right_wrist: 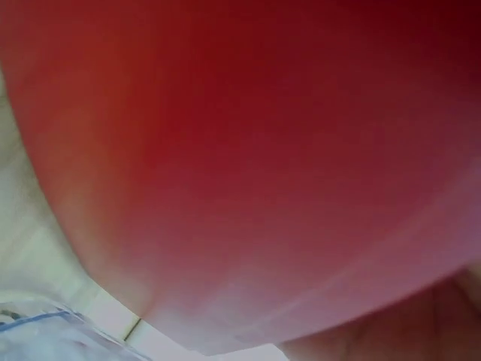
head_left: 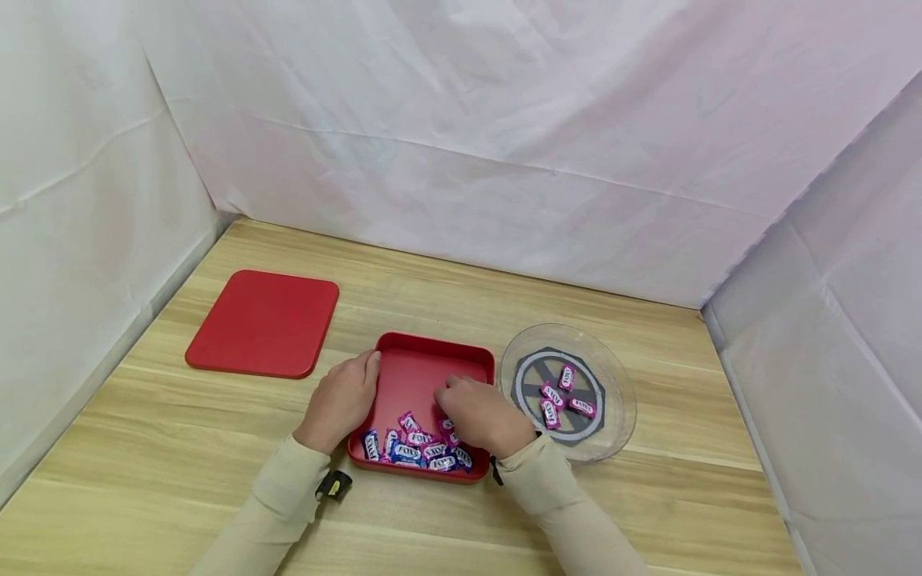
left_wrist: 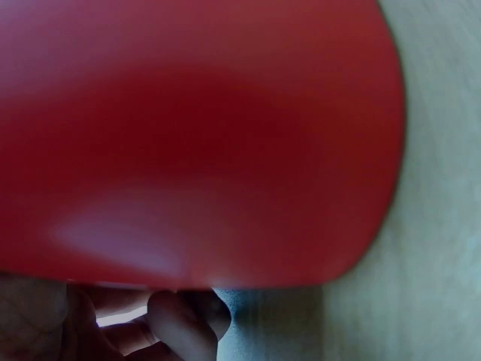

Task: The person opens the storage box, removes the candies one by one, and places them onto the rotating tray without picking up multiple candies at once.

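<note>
A shallow red box [head_left: 406, 376] lies in front of me in the head view. Pink and blue wrapped candies [head_left: 420, 450] are heaped along its near side. My left hand [head_left: 341, 402] grips the box's left wall, thumb up at the rim. In the left wrist view, the fingers [left_wrist: 184, 323] curl beside the red wall. Over the right wall reaches my right hand [head_left: 486, 416], its fingers bent down inside the box near a pink candy [head_left: 448, 430]; the hand hides whatever its fingertips touch. To the right, a clear round bowl [head_left: 621, 400] contains several pink candies [head_left: 567, 378].
A flat red lid [head_left: 265, 324] lies on the wooden table [head_left: 432, 528] to the left of the box. White cloth walls [head_left: 461, 144] enclose the table at the back and both sides. A dark wrist strap [head_left: 334, 485] sits on the left wrist.
</note>
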Tool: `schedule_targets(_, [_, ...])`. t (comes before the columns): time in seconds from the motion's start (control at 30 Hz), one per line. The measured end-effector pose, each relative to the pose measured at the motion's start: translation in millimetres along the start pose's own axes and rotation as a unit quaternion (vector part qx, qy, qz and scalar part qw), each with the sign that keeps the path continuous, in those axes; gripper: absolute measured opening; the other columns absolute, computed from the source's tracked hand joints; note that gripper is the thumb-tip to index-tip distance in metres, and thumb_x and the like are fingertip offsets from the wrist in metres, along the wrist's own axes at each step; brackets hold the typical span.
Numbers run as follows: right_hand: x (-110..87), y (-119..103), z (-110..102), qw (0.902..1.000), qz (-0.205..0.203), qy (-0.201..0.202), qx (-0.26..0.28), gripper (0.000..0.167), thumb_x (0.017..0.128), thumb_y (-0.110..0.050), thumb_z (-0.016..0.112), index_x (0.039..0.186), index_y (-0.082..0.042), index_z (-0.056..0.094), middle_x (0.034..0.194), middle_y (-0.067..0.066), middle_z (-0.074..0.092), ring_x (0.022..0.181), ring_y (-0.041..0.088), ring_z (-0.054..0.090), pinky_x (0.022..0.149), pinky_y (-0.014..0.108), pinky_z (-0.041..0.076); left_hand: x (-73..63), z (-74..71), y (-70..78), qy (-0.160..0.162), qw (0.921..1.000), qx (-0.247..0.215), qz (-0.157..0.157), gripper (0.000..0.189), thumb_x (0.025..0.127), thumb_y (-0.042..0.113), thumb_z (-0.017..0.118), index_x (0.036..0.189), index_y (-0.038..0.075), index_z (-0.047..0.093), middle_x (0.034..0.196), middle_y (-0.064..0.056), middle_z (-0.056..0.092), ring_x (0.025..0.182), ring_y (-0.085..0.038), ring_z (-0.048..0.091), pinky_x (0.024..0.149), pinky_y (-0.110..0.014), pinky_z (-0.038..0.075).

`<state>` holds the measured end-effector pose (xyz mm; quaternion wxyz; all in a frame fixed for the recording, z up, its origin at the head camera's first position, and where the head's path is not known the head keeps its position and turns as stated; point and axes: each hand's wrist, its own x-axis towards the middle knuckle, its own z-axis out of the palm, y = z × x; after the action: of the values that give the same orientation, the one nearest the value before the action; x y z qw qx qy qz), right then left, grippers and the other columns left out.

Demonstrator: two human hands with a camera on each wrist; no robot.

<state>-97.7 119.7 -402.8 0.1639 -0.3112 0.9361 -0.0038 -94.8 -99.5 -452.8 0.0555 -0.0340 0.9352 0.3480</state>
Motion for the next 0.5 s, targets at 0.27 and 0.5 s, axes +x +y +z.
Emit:
schedule_targets(0.27, [2.6, -1.1, 6.5, 0.9997, -0.003, -0.008, -0.021, 0.017, 0.092, -0.007, 0.084, 0.108, -0.012, 0.079, 0.103, 0.005, 0.074, 0.089, 0.015, 0.068, 0.084, 0.029, 0.065, 0.1, 0.8, -0.5, 0.003, 1.0000, -0.001, 0.003, 0.048, 0.118, 0.032, 0.039, 0.144, 0.000, 0.064, 0.131, -0.023, 0.073, 0.122, -0.044, 0.070, 0.108, -0.063, 0.056])
schedule_targets(0.5, [1.2, -1.8, 3.3, 0.9995, -0.020, 0.001, -0.026, 0.018, 0.092, -0.007, 0.085, 0.108, -0.011, 0.078, 0.099, 0.004, 0.075, 0.085, 0.014, 0.067, 0.083, 0.028, 0.065, 0.4, 0.8, -1.0, 0.003, 1.0000, -0.001, 0.003, 0.048, 0.118, 0.032, 0.039, 0.145, -0.001, 0.063, 0.133, -0.023, 0.072, 0.124, -0.045, 0.070, 0.108, -0.063, 0.055])
